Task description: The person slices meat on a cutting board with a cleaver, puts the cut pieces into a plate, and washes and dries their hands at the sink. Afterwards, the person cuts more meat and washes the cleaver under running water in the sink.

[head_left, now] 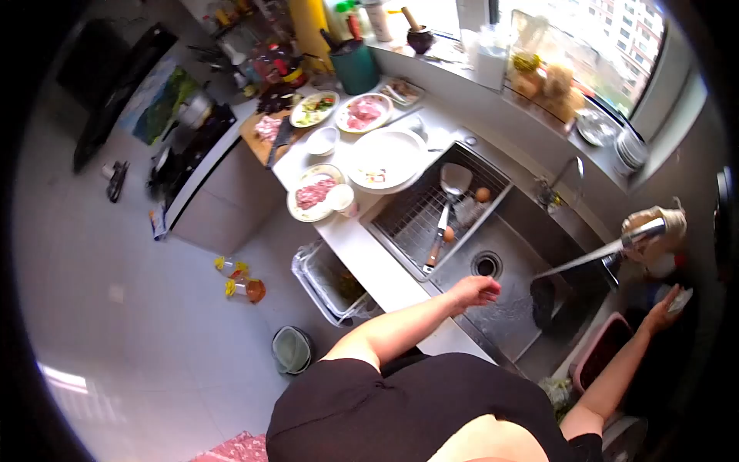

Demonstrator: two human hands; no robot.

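Observation:
My left hand [473, 293] is over the near side of the steel sink [512, 246], close to the drain [486, 265]. Its fingers are loosely bent and apart, with nothing seen in them. On the far right my right hand [660, 314] is closed around a small white thing [680, 299] whose kind I cannot tell. A silver tap head [645, 232] pours a stream of water into the sink. A dark object [543, 301] lies in the basin. In the wire-racked left part of the sink are a spatula [443, 223] and brown eggs [483, 194].
Plates of sliced meat [313, 192], a stack of white plates [385, 154] and a knife [279, 142] on a cutting board [254, 136] occupy the counter. Below is a lined bin [308, 281]. A pink basin [602, 350] stands right of the sink; bottles [246, 289] are on the floor.

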